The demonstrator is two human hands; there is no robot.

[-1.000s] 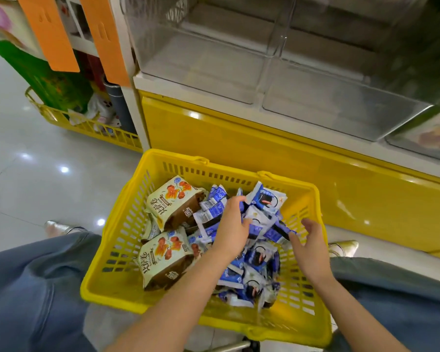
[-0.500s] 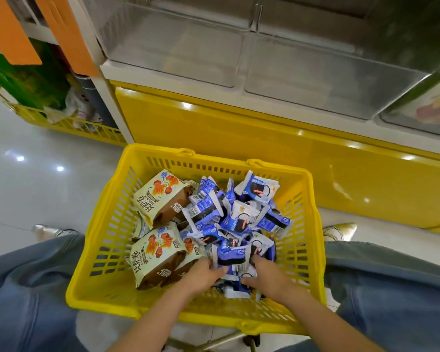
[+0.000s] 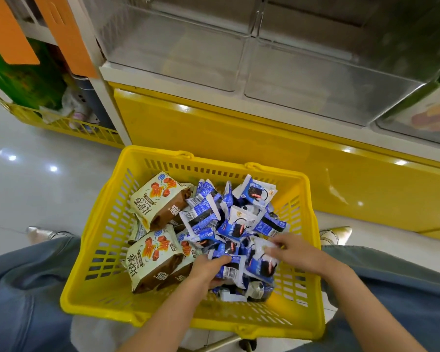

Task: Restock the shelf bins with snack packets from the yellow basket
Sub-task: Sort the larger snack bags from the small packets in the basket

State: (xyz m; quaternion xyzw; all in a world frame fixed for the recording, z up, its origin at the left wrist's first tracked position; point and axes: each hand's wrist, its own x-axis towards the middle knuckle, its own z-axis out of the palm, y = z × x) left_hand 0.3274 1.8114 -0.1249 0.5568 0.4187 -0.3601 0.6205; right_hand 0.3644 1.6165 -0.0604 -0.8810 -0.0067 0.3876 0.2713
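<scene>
Lying in the yellow basket (image 3: 107, 240), blue snack packets (image 3: 230, 269) are clamped by the left hand (image 3: 206, 271); fingers of the right hand (image 3: 300, 252) are too blurred to tell.

Around us in the aisle
We see a glossy white floor (image 3: 36, 189), orange tags (image 3: 9, 34) hanging top left, a low yellow rack (image 3: 61, 125) of goods beneath them, and a shiny yellow base panel (image 3: 239, 138) ahead.

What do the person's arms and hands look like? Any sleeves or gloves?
The left hand and right hand are bare: no gloves, and no rings or watch that I can see. The forearms show no sleeves. Blue jeans cover the legs.
</scene>
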